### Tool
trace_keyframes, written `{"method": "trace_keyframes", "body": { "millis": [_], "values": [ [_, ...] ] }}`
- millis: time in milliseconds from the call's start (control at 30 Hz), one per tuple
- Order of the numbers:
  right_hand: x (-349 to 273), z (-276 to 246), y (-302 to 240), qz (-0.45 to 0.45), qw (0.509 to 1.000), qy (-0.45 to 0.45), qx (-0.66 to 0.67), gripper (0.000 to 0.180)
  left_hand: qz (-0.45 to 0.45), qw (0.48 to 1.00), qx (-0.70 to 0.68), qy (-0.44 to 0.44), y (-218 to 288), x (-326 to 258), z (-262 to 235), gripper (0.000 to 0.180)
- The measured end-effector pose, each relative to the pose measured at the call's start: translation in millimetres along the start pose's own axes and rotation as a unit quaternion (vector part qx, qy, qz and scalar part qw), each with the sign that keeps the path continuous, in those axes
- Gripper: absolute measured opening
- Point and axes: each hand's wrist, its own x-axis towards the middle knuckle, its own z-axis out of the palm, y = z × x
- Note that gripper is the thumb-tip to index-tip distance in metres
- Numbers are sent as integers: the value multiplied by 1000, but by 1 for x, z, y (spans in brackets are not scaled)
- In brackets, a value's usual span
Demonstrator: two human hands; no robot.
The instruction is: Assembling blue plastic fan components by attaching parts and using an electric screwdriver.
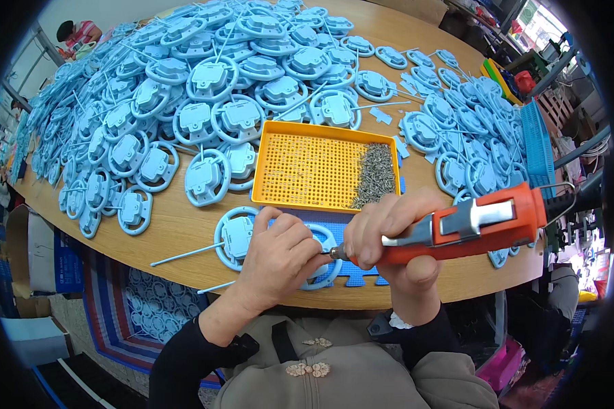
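Note:
My right hand [399, 235] is wrapped round an orange electric screwdriver [488, 221] with a metal lever on its side. The driver lies nearly level, its bit pointing left. My left hand [278, 255] has its fingers curled and its thumb close to the bit's tip, over a light blue toy steering wheel [331, 276] at the table's front. What those fingertips pinch is hidden. Just left of that hand lies another blue wheel [236, 235] with a thin rod sticking out. A blue foam mat [358, 273] shows under the work.
Beyond my hands stands a yellow perforated tray [300, 170] with many small screws [377, 174] heaped at its right end. A large pile of blue wheels [211, 78] fills the left and back; more lie right, beside a blue basket [537, 140]. A striped bag [109, 310] holds further blue parts.

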Motion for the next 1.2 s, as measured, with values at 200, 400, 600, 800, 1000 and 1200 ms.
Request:
{"method": "trace_keyframes", "body": {
  "millis": [200,400,600,800,1000,1200],
  "values": [
    [-17,-15,10,10,989,-22,-144,36,-153,985,81,-27,15,-23,18,69],
    [-22,-11,12,68,972,14,-225,49,-157,984,80,-39,13,-25,25,71],
    [-23,-5,21,65,963,-26,-260,49,-159,984,78,-31,10,-27,25,70],
    [-18,0,36,90,958,-17,-271,47,-181,973,139,-22,9,-33,17,68],
    [-9,-7,3,27,991,3,-130,49,-230,964,108,-73,-1,-113,-47,68],
    [2,-19,6,2,994,29,-105,48,-369,897,242,-19,-18,-201,-142,74]
  ]
}}
